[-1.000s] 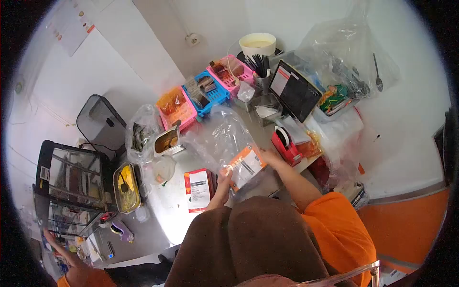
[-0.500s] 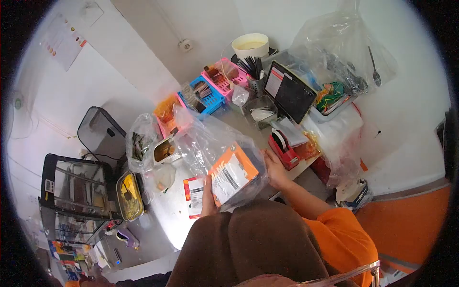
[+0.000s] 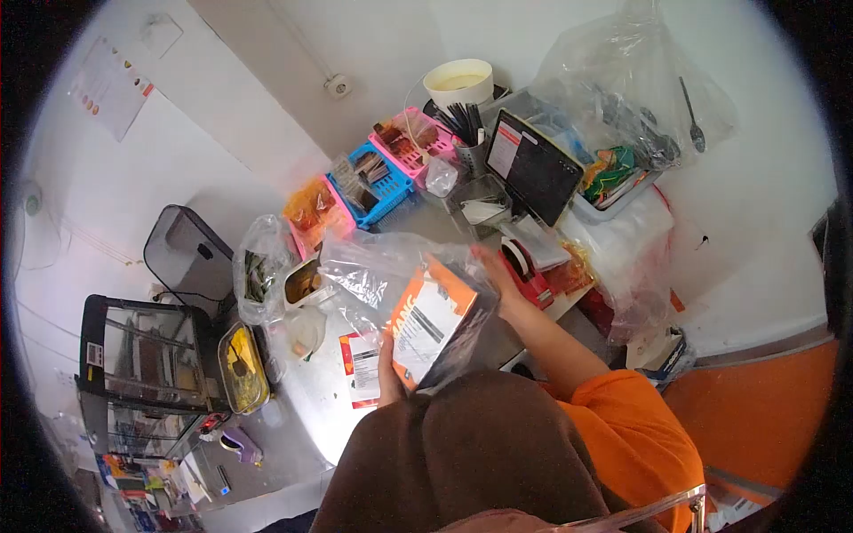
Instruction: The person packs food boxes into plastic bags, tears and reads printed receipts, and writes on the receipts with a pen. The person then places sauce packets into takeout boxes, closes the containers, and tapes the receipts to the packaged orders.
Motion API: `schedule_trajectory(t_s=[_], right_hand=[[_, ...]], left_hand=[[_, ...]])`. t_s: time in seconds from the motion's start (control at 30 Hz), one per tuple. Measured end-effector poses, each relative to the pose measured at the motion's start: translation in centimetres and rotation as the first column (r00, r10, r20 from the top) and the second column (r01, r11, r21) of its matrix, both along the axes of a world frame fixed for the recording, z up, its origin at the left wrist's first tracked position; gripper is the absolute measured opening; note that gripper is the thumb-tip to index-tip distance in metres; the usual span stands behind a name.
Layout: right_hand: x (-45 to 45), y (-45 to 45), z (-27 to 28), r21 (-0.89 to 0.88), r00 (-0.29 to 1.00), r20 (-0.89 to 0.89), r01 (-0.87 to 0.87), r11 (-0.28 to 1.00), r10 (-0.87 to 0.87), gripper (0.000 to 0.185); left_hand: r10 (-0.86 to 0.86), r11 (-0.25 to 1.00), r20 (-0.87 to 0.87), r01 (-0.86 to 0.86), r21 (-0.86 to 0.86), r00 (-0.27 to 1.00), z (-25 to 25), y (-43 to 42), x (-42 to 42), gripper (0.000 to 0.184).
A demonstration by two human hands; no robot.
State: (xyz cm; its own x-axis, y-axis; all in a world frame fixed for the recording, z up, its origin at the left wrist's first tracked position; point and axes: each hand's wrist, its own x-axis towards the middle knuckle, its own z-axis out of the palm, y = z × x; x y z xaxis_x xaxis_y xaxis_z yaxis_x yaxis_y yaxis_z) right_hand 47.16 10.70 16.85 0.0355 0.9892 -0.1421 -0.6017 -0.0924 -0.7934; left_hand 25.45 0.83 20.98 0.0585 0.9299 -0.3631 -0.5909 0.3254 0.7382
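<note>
An orange, white and dark printed box [image 3: 433, 324] sits inside a clear plastic bag [image 3: 364, 266], tilted above the table in front of my lap. My left hand [image 3: 389, 371] is closed on the box's lower left edge, thumb on the printed face and the other fingers hidden behind. My right hand [image 3: 499, 280] is at the bag's far right side, fingers stretched out and pointing up-left. Whether it presses on the plastic is hard to make out. Close beside those fingers stands a red tape dispenser [image 3: 526, 277]. Below the box, a red and white printed paper [image 3: 360, 369] lies flat.
A tablet [image 3: 536, 166] stands behind the dispenser. Pink and blue baskets [image 3: 384, 202] line the wall, with a metal container [image 3: 302, 284] and bagged food [image 3: 262, 271] nearer. A glass display case [image 3: 151, 351] and a yellow food tray [image 3: 243, 369] are at left.
My right hand has moved up and left along the bag, its fingers straighter. The bag's loose upper part has sunk lower, and the box has turned slightly more upright.
</note>
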Motion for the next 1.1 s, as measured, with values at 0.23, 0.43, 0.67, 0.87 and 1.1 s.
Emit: schedule_trajectory(t_s=[0.23, 0.43, 0.67, 0.87, 1.1], right_hand=[[1.8, -6.1, 3.5, -0.16, 0.83, -0.201, -0.552, 0.818, 0.521, 0.052], [1.3, -7.5, 2.6, -0.298, 0.817, -0.168, -0.575, 0.762, 0.551, 0.043], [1.0, -7.9, 4.1, -0.071, 0.875, -0.081, -0.482, 0.873, 0.477, 0.041], [1.3, -8.0, 2.7, -0.123, 0.943, 0.014, -0.328, 0.937, 0.332, 0.056], [1.3, -6.4, 0.5, 0.252, 0.794, 0.099, -0.603, 0.757, 0.6, 0.049]], left_hand=[[-0.138, 0.99, -0.134, 0.134, -0.032, 0.981, 1.9, -1.5, -1.6, 0.058], [0.268, 0.962, -0.265, -0.245, 0.117, 0.926, 2.9, -0.8, -3.3, 0.036], [0.391, 0.884, -0.269, -0.277, 0.376, 0.88, 3.4, 0.1, -5.8, 0.031], [-0.329, 0.891, -0.33, 0.175, -0.419, 0.885, 2.6, -5.2, -5.2, 0.045], [-0.138, 0.952, -0.304, 0.042, -0.304, 0.943, 1.9, -4.5, -4.1, 0.049]])
